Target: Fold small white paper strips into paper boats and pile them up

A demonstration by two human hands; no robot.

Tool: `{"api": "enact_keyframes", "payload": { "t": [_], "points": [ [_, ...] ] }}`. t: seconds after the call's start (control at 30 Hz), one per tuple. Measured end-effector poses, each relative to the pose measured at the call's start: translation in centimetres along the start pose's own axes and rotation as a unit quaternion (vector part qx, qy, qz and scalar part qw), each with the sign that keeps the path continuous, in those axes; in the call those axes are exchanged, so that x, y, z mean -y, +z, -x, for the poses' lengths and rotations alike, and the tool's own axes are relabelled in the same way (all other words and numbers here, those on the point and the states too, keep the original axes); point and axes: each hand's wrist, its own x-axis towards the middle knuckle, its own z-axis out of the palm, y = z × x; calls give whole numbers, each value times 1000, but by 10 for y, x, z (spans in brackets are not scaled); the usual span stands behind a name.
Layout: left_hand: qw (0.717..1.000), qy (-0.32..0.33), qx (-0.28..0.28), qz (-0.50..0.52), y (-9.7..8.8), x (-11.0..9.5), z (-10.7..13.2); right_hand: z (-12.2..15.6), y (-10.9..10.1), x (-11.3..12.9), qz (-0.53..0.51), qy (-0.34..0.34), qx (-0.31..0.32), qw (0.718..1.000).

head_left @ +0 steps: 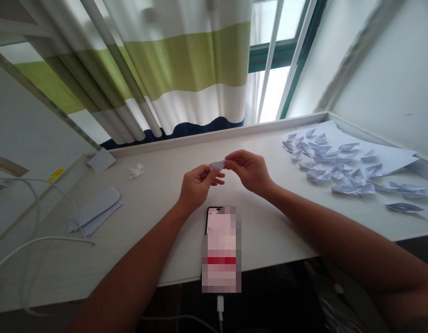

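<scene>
A small folded piece of white paper (217, 164) is held up between my two hands, above the middle of the white table. My left hand (197, 186) pinches its left and lower side, thumb in front. At its right end, the thumb and forefinger of my right hand (250, 170) grip the paper. Many small folded paper boats (333, 162) lie in a loose heap on the right side of the table. Below my hands a phone (221, 249) lies near the front edge, its screen mostly blurred out.
White sheets (390, 148) lie under and behind the boats. On the left are a stack of paper (98, 210), a square sheet (101, 160), crumpled scraps (136, 171) and a white cable (44, 239). A charging plug (220, 304) sits below the phone. A raised rim (214, 138) borders the table's back.
</scene>
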Motion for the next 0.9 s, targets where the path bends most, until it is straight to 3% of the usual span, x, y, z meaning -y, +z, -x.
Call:
{"api": "enact_keyframes", "payload": {
  "t": [0.2,0.3,0.4,0.5,0.67,0.9],
  "points": [
    [989,75,-39,-124,-7,4,-1,-4,-4,-2,51,2,39,998],
    [980,95,-37,-169,-11,3,-2,-5,-7,-2,89,9,66,994],
    [976,99,-24,-194,-13,2,-2,-7,-8,-3,62,38,77,994],
    [983,81,-4,-162,-11,1,-2,-8,-8,-3,-1,70,67,995],
    [999,-4,15,-48,-4,1,-2,-7,-3,-1,-87,80,58,991],
    [998,-62,2,26,0,-2,-3,-2,1,-3,-61,106,57,991]
  ]
}}
